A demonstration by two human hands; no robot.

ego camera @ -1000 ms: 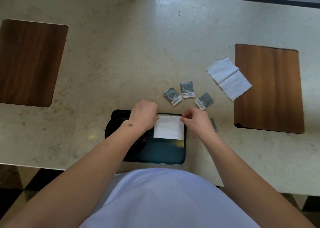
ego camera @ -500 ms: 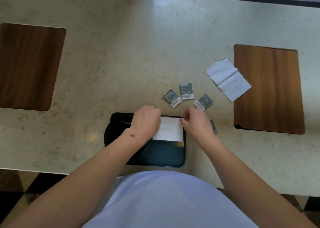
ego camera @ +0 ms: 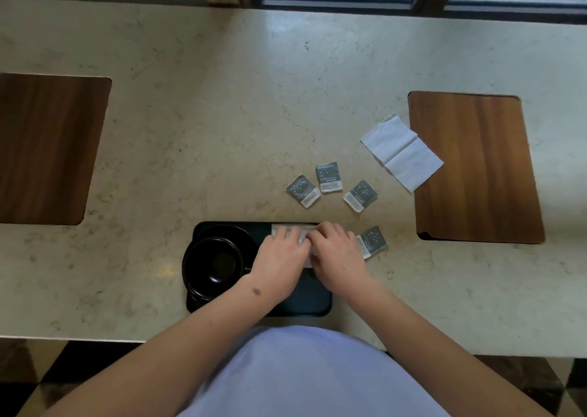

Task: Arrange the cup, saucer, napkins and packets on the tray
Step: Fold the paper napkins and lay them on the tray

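Napkin [ego camera: 287, 227] lies at the tray's [ego camera: 317, 302] far edge, right of the cup [ego camera: 212, 266] on its saucer [ego camera: 228, 231]. Left hand [ego camera: 281, 261] and right hand [ego camera: 336, 258] press it flat, fingers [ego camera: 330, 231] together. Second napkin [ego camera: 401, 153] and four packets [ego camera: 328, 177] sit on the surface [ego camera: 222, 115].

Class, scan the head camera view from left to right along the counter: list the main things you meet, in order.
Dark wooden inset panel → black cup → left hand → right hand → unfolded white napkin → second wooden inset panel.
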